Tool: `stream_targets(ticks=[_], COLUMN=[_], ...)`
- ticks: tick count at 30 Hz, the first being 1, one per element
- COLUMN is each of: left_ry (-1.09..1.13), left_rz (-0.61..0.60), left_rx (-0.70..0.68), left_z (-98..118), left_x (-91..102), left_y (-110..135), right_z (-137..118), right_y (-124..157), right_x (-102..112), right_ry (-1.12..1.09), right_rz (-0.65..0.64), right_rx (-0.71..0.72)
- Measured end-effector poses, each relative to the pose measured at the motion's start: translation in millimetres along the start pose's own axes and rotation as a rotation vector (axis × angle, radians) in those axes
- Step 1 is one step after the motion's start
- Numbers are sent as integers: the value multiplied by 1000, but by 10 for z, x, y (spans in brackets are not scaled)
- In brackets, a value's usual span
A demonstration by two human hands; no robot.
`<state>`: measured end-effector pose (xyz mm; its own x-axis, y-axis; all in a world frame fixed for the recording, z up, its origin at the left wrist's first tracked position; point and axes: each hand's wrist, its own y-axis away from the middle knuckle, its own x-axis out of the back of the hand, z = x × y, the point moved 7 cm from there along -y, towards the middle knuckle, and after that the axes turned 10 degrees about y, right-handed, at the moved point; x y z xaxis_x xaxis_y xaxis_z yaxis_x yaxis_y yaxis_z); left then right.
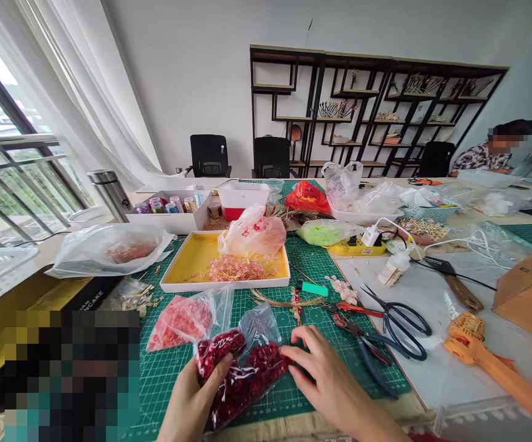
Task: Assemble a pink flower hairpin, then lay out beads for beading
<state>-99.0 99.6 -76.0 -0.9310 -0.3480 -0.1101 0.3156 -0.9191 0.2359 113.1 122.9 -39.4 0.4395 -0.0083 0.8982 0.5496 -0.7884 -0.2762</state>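
My left hand (192,402) grips the near end of a clear plastic bag of dark red beads (240,374) lying on the green cutting mat (334,261). Fingers of my right hand (327,377) pinch the bag's right side. A second bag with lighter red pieces (180,319) lies just left of it. Beyond them stands a yellow-lined white tray (192,261) holding pink floral bits (235,268) and a pink plastic bag (251,233).
Scissors (399,322), red pliers (362,341) and an orange glue gun (486,359) lie to the right. A wooden box (523,294), power strip (355,247), bead jars (169,205) and a steel flask (109,193) stand around. A person (491,153) sits at the far right.
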Motion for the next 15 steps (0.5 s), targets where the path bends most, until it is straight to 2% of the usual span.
stream_targets(ticks=[7, 11, 15], left_ry=[5, -8, -135], left_rz=[-12, -43, -55], left_rx=[15, -5, -51], left_z=[-91, -53, 30], left_x=[40, 27, 18], left_y=[-34, -27, -34], right_z=[-34, 3, 50], right_y=[-58, -90, -118], right_x=[7, 19, 32], right_ry=[91, 130, 123], right_rz=[-30, -57, -74], right_rx=[29, 50, 58])
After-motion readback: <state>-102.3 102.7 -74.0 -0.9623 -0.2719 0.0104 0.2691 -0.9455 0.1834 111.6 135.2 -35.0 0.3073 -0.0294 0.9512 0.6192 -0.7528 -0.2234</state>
